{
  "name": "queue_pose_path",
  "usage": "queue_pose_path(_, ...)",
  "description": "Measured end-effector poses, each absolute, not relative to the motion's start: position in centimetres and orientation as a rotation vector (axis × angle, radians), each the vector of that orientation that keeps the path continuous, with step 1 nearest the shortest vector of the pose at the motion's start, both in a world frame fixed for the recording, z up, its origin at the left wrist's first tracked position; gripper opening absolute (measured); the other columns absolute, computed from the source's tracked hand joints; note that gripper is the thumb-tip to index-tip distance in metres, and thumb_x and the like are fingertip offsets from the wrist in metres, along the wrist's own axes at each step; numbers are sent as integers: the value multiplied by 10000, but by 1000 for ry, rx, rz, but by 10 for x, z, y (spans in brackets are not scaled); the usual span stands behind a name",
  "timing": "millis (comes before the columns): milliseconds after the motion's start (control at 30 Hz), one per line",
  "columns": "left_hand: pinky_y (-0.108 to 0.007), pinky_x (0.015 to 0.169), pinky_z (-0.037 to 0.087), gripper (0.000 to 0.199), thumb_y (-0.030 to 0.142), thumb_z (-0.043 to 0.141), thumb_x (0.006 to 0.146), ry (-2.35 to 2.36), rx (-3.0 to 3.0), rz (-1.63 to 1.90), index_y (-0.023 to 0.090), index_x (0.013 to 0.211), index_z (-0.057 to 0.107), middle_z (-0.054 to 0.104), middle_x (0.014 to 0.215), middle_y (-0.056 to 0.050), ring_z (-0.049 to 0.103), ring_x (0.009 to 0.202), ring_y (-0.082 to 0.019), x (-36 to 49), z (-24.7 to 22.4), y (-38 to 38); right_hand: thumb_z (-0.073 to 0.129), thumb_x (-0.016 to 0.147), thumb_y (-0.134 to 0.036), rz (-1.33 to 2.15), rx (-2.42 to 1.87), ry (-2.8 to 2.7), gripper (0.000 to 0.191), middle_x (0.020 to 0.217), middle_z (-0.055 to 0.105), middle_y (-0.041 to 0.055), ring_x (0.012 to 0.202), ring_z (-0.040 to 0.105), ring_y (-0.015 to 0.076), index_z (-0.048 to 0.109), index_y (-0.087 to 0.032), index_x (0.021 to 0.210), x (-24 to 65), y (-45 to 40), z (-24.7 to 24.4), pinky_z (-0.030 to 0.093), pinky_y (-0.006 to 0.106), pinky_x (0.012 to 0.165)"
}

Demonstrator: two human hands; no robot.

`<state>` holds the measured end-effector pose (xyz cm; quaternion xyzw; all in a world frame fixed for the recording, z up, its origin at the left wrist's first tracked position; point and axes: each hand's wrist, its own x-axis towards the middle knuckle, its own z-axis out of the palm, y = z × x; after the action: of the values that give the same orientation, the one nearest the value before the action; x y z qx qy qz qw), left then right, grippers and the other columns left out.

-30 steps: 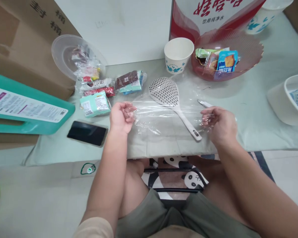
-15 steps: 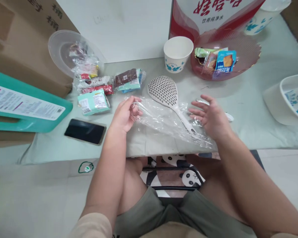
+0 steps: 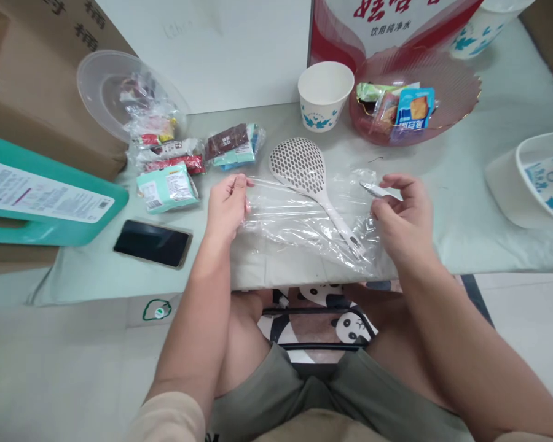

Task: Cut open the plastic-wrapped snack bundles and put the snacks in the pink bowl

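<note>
The clear film [image 3: 295, 221] spreads across the white skimmer [image 3: 299, 162]; over or around it, I cannot tell. Left of the skimmer, the left hand [image 3: 228, 205] pinches the film's edge; right of it, the right hand [image 3: 404, 215] is half-curled, its grip unclear. Beyond the skimmer stands a paper cup [image 3: 325, 98].

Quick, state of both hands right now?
Left hand: closed, pinching the clear plastic.
Right hand: partly curled at its other end; grip can't be told.
</note>
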<state>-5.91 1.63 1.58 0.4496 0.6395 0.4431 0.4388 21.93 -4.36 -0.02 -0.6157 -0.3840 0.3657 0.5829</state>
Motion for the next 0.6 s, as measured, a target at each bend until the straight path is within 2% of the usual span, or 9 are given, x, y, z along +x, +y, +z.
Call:
queue_pose_path(67,-213,327,153,297,405,600,1006,1543,1135,1135,212,806,705,464,415,62,295,291,-69,-59,14,15,725,705,-173,980,-1409,-807,468,1187,676,13,598,577,74,628,-315,1140,217,-44,0,423,231,476)
queue_pose_path(133,-207,343,167,314,478,636,982,1467,1119,1181,219,823,713,473,444,58,314,312,-62,-58,13,14,794,685,-270,1183,-1386,-708,525,1071,723,16,562,578,100,607,-319,1174,216,-44,1,437,251,463)
queue_pose_path(233,-202,362,177,335,535,673,947,1418,1093,1234,228,819,704,487,480,54,348,341,-59,-57,15,14,837,667,-364,1402,-1413,-739,357,725,681,-13,471,491,89,653,-241,947,214,-43,2,354,227,415)
queue_pose_path(333,-198,373,209,309,484,679,949,1406,1075,1289,219,789,693,486,484,55,357,355,-55,-59,17,16,839,678,-377,1297,-1405,-838,292,593,583,-37,477,480,73,602,-209,710,214,-43,4,348,215,436)
queue_pose_path(433,-172,454,384,269,463,712,912,1268,957,1247,205,836,716,591,561,29,496,446,-67,-63,18,18,835,691,-403,1122,-1319,-774,306,604,581,-49,535,545,90,586,-228,718,214,-40,5,419,225,501)
queue_pose_path(500,-196,600,531,299,472,779,837,1148,888,1071,182,897,738,702,693,-18,648,599,-107,-64,17,17,832,700,-432,1090,-1292,-724,323,616,582,-55,560,575,104,573,-243,741,215,-36,3,443,233,522)
queue_pose_path(567,-240,711,595,334,413,863,742,1101,884,868,157,922,748,764,816,-63,731,732,-154,-63,16,15,826,712,-449,1081,-1291,-688,339,632,579,-58,567,584,110,554,-252,759,216,-31,1,462,241,528)
queue_pose_path(600,-241,708,598,321,373,880,720,1114,896,807,150,910,747,774,840,-74,744,745,-163,-62,16,14,819,721,-451,1077,-1296,-671,341,643,579,-58,565,586,109,546,-254,768,216,-29,1,466,242,524)
